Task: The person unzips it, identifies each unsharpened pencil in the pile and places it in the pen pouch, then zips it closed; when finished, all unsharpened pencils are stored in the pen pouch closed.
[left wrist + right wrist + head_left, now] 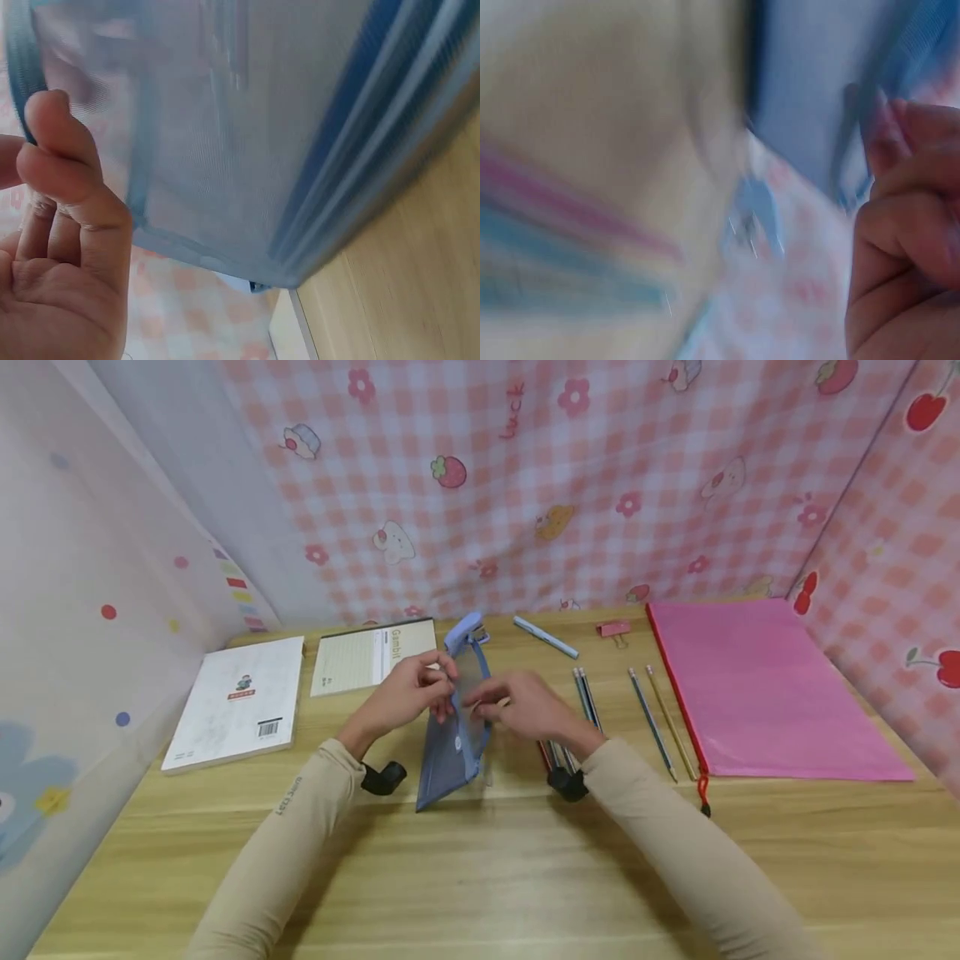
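Observation:
A blue mesh zipper pouch point(442, 772) stands tilted on edge at mid-table, its top edges spread apart. My left hand point(408, 692) pinches its left edge between thumb and finger; in the left wrist view, that hand point(79, 225) is at the blue edge band. On the opposite edge, my right hand point(528, 703) pinches the rim with curled fingers, though the right wrist view is blurred. Through the mesh point(195, 150), what lies inside cannot be made out clearly. Right behind the pouch is a light purple stapler point(463, 631).
Several pencils point(587, 693) lie under and beside the right forearm, two more pencils point(651, 722) farther right. A pale blue pen point(546, 637) and a pink binder clip point(613, 628) are at the back. Notebooks point(240, 706) lie left, a pink zipper folder point(780, 693) right.

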{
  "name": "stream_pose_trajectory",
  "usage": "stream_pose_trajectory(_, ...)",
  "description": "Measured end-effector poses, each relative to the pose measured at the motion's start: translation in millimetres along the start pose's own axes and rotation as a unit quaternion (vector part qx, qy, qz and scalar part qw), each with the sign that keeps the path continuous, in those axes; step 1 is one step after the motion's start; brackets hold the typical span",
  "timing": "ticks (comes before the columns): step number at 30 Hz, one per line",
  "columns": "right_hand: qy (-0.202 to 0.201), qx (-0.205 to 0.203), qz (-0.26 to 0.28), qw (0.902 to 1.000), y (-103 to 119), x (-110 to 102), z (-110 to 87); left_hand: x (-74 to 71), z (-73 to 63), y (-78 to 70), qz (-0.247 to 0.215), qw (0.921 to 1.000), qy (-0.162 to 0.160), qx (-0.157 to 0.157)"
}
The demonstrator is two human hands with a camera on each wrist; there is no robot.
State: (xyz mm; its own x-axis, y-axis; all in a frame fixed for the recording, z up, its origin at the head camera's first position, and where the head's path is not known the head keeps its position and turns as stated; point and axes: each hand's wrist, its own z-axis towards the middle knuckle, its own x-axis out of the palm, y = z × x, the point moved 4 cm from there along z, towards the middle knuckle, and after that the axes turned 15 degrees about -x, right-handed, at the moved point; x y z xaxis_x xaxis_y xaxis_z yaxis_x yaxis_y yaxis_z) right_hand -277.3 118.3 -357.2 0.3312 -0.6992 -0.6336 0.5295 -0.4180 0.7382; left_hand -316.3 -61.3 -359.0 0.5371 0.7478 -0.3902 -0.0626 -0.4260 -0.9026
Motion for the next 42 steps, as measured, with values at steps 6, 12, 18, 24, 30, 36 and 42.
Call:
stream_pose_trajectory(6, -0.042, 0.050, -0.079, 0.9947, -16.6, -77.1, -49.8, -4.1, -0.8, 0.1, -0.018, 0.9998, -0.001, -0.006)
stream_pose_trajectory(12, 0.039, 0.105, -0.169, 0.9793, -50.5, -79.5, -85.2, 3.0, 2.2, 1.5, -0.009, 0.9999, 0.005, -0.002)
stream_pose_trajectory(18, 0.048, 0.136, -0.191, 0.9710, -68.4, -63.6, -91.3, 5.4, -0.5, 1.7, 0.012, 0.9999, 0.009, 0.000)
stream_pose_trajectory(24, 0.031, 0.136, -0.209, 0.9680, -67.7, -62.1, -88.5, 3.5, -3.4, -1.1, 0.014, 0.9999, 0.006, 0.002)
stream_pose_trajectory(30, 0.045, 0.155, -0.241, 0.9570, -63.2, -62.0, -88.0, 0.9, -5.9, -3.1, 0.014, 0.9999, 0.006, 0.005)
stream_pose_trajectory(36, 0.025, 0.145, -0.266, 0.9527, -63.0, -62.4, -89.5, -1.3, -8.6, -3.1, 0.010, 0.9999, 0.002, 0.005)
stream_pose_trajectory(42, -0.046, 0.159, -0.058, 0.9845, -60.5, -70.9, -97.1, -0.6, -8.0, -2.8, 0.010, 0.9999, 0.010, 0.006)
